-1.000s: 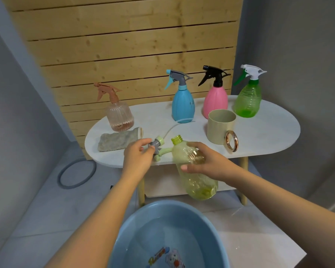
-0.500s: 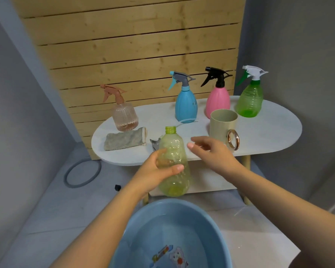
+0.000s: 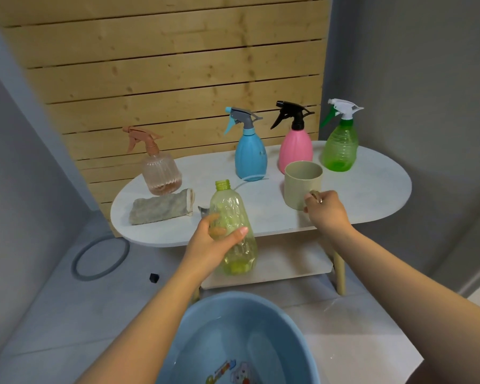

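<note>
Along the back of my white oval worktop four spray bottles stand upright: a clear peach spray bottle at the left, then a blue spray bottle, a pink spray bottle and a green spray bottle. A grey cloth lies just before the peach one. Below me sits a blue basin. A grey ring and a small black piece lie on the floor.

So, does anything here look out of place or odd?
Only the yellow bottle in the left hand: its neck is open, while a grey spray head lies on the table behind it. I see no spill.
</note>
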Demonstrator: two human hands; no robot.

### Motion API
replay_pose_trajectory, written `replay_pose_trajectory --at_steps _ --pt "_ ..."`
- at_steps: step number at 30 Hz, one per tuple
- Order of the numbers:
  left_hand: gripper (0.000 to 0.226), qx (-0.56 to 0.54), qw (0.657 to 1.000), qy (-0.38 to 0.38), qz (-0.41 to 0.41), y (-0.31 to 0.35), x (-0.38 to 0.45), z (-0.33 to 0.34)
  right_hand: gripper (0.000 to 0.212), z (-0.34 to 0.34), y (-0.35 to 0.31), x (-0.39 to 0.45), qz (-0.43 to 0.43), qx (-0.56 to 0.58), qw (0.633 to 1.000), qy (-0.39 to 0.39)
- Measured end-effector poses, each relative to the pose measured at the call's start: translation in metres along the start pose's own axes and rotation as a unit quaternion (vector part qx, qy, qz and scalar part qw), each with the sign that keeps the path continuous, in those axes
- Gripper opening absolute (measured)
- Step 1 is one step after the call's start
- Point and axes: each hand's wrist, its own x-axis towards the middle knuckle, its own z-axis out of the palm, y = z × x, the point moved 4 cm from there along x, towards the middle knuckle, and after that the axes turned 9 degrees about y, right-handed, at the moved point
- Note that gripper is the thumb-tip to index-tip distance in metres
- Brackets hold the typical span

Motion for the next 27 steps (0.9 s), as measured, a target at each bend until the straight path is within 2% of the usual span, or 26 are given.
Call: replay_pose_trajectory --at_steps 8,10,14,17,22,25,27 --pt "0.097 0.012 1.000 -0.012 0.011 0.005 -0.008 0.000 0.028 0.003 0.001 -0.010 0.016 0.075 0.996 -0.040" --pt "0.089 0.005 1.000 -0.008 0.009 0.005 -0.012 -0.006 0.029 0.002 0.000 -0.018 0.005 0.108 0.993 -0.038" --pt "0.069 -0.019 1.000 -0.001 -0.012 -0.004 -0.024 -0.025 0.028 -0.006 -0.007 -0.047 -0.070 0.124 0.988 -0.064" --pt "0.051 -0.021 0.999 0.013 -0.028 -0.018 -0.037 -0.037 0.030 -0.009 -0.003 -0.066 -0.065 0.155 0.980 -0.110" --pt "0.065 0.008 0.995 0.067 -0.072 -0.068 -0.059 -0.060 0.032 0.002 0.016 -0.104 -0.044 0.142 0.971 -0.187" --pt "0.078 0.045 0.992 0.061 -0.098 -0.099 -0.070 -0.069 0.033 0.016 0.024 -0.120 -0.066 0.106 0.971 -0.202" --pt "0.077 0.067 0.990 0.061 -0.113 -0.117 -0.077 -0.076 0.033 0.032 0.035 -0.130 -0.083 0.063 0.969 -0.223"
